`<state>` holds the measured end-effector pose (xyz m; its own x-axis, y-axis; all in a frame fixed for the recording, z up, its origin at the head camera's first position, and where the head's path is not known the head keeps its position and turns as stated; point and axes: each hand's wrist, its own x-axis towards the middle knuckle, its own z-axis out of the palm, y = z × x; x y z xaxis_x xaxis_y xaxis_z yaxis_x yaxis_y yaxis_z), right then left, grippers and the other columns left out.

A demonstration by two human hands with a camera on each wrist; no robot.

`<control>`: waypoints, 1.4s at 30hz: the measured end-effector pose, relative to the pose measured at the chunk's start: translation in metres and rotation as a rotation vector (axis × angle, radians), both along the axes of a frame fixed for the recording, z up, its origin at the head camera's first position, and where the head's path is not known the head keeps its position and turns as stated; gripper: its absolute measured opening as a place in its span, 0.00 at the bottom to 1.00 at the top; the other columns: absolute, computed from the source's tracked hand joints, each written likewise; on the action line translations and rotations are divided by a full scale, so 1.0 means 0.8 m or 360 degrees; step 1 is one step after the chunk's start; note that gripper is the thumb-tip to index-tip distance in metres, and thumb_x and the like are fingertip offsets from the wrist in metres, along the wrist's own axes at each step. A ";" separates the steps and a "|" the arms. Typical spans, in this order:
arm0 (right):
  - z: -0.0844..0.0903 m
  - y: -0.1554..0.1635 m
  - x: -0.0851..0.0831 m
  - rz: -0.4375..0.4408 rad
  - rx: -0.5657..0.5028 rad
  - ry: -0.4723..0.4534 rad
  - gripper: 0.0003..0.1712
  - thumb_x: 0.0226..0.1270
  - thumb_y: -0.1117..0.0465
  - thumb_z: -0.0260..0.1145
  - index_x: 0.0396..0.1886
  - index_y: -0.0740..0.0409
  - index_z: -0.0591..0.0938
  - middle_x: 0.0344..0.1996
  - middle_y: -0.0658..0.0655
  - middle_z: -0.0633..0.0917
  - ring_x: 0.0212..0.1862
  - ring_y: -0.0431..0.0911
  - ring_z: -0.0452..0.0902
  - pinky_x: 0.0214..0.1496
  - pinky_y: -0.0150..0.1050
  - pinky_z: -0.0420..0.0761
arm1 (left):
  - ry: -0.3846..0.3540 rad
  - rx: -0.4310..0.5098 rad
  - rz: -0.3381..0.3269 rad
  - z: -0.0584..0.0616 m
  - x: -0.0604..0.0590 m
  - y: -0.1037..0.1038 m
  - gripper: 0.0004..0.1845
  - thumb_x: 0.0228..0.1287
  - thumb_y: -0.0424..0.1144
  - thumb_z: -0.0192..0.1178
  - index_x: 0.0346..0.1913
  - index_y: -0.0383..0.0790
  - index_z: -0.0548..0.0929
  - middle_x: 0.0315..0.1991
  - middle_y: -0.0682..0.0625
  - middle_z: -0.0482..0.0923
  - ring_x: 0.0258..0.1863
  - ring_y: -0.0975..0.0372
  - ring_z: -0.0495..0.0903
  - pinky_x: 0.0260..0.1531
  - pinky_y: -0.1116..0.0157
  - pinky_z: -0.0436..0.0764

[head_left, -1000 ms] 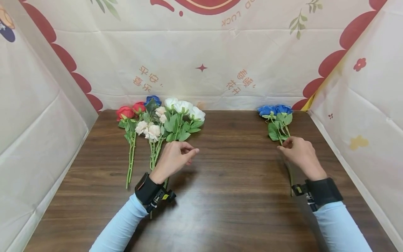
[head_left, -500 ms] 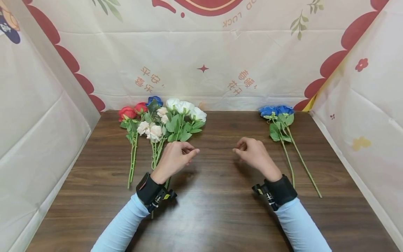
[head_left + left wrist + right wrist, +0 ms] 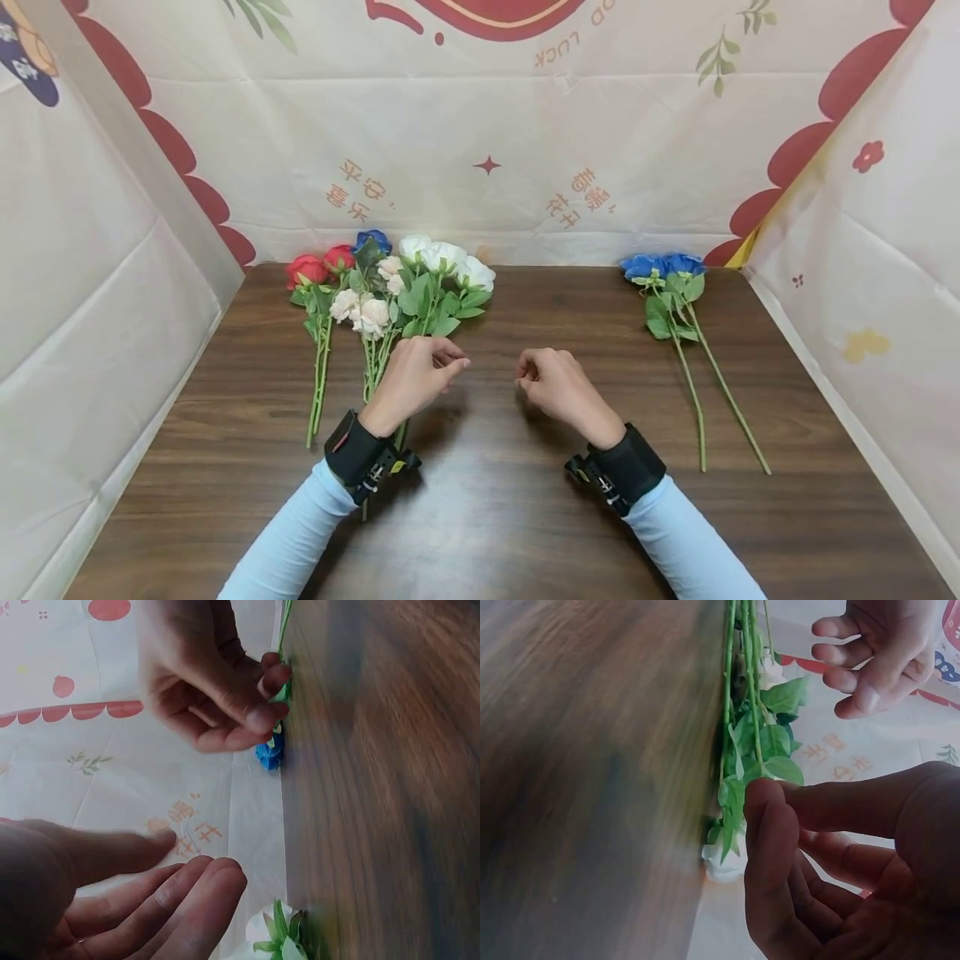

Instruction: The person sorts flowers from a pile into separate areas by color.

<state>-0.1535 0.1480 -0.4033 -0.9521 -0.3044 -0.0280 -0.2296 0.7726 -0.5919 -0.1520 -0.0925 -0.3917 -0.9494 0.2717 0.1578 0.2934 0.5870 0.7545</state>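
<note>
Blue roses: 2, apart at right | left hand, right hand: fingers loosely curled, holding nothing

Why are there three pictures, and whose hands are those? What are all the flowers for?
Those are a person's two bare hands, no machine. The big picture comes from a camera worn on the head, looking down at a brown table. The other two come from small cameras strapped to each wrist, so the hands look huge and sideways there. The left hand and right hand hover in the middle, fingers loosely curled, holding nothing. On the left lies a bunch of flowers: red roses, white roses, and one blue rose peeking out behind. On the right lie two blue roses with long green stems. What the flowers are for, the pictures do not show.
</note>
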 end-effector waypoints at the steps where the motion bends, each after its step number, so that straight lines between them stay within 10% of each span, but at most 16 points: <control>1: -0.001 0.001 0.001 0.0005 0.0007 0.0000 0.04 0.67 0.69 0.66 0.35 0.58 0.86 0.26 0.52 0.85 0.25 0.42 0.75 0.29 0.36 0.74 | -0.0008 0.0002 0.0006 -0.001 -0.001 -0.001 0.06 0.69 0.37 0.68 0.43 0.38 0.91 0.29 0.48 0.90 0.18 0.65 0.84 0.25 0.68 0.83; 10: -0.007 0.003 0.000 0.0042 -0.0036 -0.0036 0.03 0.68 0.67 0.67 0.37 0.58 0.86 0.25 0.52 0.86 0.21 0.40 0.78 0.28 0.37 0.76 | -0.0055 -0.0064 0.0180 0.008 -0.026 -0.051 0.08 0.69 0.38 0.67 0.44 0.37 0.91 0.32 0.43 0.90 0.21 0.61 0.87 0.23 0.65 0.84; 19: -0.006 0.012 -0.002 0.0024 -0.0046 -0.0048 0.03 0.69 0.67 0.67 0.38 0.59 0.87 0.26 0.53 0.87 0.20 0.40 0.79 0.28 0.37 0.76 | 0.0032 -0.0291 0.0545 0.004 -0.048 -0.130 0.11 0.68 0.41 0.68 0.38 0.36 0.92 0.23 0.44 0.89 0.21 0.58 0.87 0.44 0.50 0.81; 28: -0.010 0.008 -0.006 0.0012 -0.0015 -0.0058 0.02 0.70 0.63 0.69 0.37 0.56 0.86 0.25 0.51 0.86 0.21 0.40 0.79 0.27 0.36 0.75 | -0.0402 -0.0421 0.0492 -0.021 -0.059 -0.144 0.16 0.71 0.44 0.66 0.33 0.35 0.92 0.22 0.45 0.88 0.22 0.59 0.89 0.56 0.47 0.82; 42: -0.010 0.008 -0.006 0.0010 0.0020 -0.0015 0.03 0.69 0.61 0.71 0.35 0.54 0.86 0.22 0.50 0.85 0.20 0.40 0.77 0.27 0.37 0.72 | -0.0349 -0.0330 0.0512 -0.007 -0.055 -0.140 0.13 0.72 0.37 0.62 0.35 0.33 0.92 0.20 0.46 0.88 0.22 0.58 0.90 0.71 0.44 0.70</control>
